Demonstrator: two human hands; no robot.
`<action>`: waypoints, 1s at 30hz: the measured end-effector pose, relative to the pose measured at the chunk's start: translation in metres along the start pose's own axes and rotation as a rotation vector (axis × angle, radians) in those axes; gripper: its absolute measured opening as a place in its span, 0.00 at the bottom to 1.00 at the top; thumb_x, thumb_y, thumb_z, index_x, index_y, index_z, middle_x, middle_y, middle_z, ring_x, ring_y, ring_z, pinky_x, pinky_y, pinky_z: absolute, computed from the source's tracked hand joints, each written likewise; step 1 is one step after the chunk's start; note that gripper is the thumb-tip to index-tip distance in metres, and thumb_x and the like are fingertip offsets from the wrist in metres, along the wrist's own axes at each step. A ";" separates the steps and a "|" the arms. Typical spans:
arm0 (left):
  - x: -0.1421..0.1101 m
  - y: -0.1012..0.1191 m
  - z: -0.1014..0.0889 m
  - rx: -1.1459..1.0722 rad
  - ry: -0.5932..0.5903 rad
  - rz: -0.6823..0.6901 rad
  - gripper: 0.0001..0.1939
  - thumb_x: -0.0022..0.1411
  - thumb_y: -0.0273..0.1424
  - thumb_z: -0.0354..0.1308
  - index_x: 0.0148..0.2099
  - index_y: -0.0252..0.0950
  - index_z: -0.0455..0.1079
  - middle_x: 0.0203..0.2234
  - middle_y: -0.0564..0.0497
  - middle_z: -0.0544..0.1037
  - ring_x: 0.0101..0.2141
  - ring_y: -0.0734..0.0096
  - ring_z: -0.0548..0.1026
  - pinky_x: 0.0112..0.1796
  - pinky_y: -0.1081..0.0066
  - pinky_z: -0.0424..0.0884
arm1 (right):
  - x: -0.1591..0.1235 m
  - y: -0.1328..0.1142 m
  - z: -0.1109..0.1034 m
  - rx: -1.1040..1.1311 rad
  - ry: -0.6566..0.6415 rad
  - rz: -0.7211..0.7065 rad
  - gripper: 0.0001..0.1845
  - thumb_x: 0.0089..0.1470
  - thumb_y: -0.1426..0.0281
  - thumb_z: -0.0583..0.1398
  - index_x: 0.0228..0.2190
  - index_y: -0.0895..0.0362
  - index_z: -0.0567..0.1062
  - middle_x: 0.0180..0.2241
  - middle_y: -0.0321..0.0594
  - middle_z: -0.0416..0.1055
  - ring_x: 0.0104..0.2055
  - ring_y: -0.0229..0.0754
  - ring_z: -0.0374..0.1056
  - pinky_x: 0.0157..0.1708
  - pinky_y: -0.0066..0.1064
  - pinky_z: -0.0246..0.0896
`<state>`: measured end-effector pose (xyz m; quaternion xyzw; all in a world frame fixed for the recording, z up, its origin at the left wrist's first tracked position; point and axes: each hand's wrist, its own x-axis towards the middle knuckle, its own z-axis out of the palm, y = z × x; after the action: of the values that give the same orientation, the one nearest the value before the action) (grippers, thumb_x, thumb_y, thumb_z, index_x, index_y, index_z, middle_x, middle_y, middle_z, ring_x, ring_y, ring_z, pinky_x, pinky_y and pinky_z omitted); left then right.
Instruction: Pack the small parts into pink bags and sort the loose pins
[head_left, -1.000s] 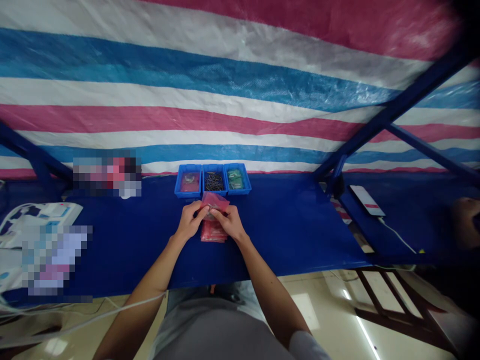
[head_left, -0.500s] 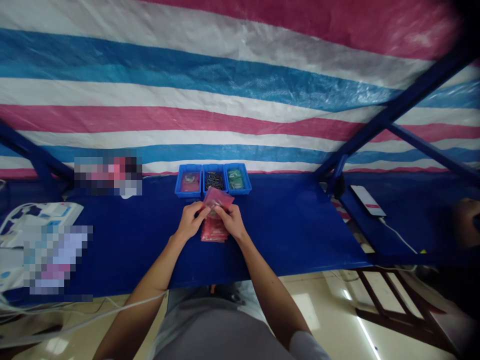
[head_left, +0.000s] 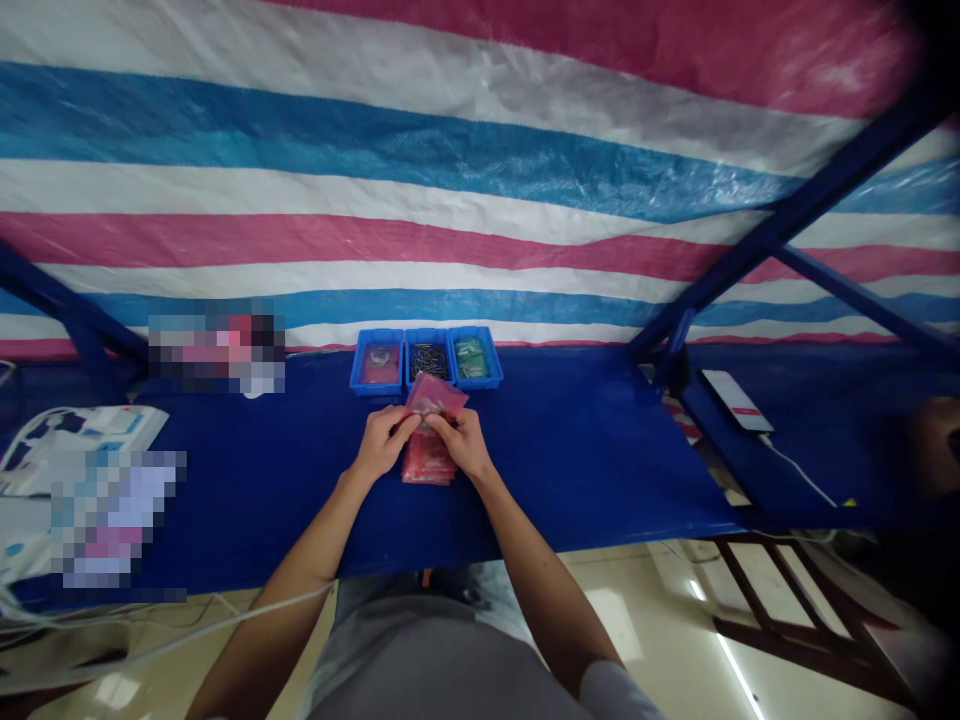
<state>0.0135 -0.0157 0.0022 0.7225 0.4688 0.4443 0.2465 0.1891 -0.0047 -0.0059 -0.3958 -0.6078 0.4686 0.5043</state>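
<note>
Nearest is the near edge of the blue table (head_left: 592,450), with the person's forearms crossing it. Farther in, the left hand (head_left: 382,440) and right hand (head_left: 463,441) almost meet, thumbs and fingers pinching a pink plastic bag (head_left: 437,393) between them. The bag is above the far part of a stack of pink bags (head_left: 427,462), which lies on the table between the hands. Bare table stretches to the left and right of both forearms. Just beyond the held bag, three blue bins stand side by side near the table's far edge: the left bin (head_left: 356,376) has pink bags, the middle bin (head_left: 428,336) dark metal pieces, the right bin (head_left: 491,371) green bags. Farther right, past a gap, a phone (head_left: 735,401) lies with a cable attached. Striped sheeting (head_left: 465,235) hangs behind the far edge.
</note>
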 end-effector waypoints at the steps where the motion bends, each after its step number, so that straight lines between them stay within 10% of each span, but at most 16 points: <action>1: 0.000 0.000 0.000 0.001 0.002 0.006 0.22 0.69 0.39 0.52 0.24 0.35 0.66 0.18 0.53 0.69 0.24 0.70 0.68 0.30 0.70 0.62 | 0.000 0.000 0.001 0.022 -0.007 0.011 0.19 0.55 0.56 0.64 0.30 0.61 0.79 0.24 0.35 0.69 0.25 0.36 0.60 0.29 0.26 0.56; 30: -0.003 0.001 0.001 0.013 0.074 0.021 0.17 0.66 0.40 0.56 0.29 0.35 0.71 0.21 0.52 0.72 0.24 0.69 0.68 0.31 0.69 0.64 | -0.003 0.001 0.000 -0.031 -0.073 0.037 0.20 0.55 0.56 0.64 0.22 0.58 0.72 0.19 0.32 0.63 0.22 0.34 0.56 0.23 0.25 0.52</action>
<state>0.0146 -0.0187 0.0011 0.7122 0.4728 0.4703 0.2193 0.1891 -0.0072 -0.0076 -0.3974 -0.6255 0.4823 0.4670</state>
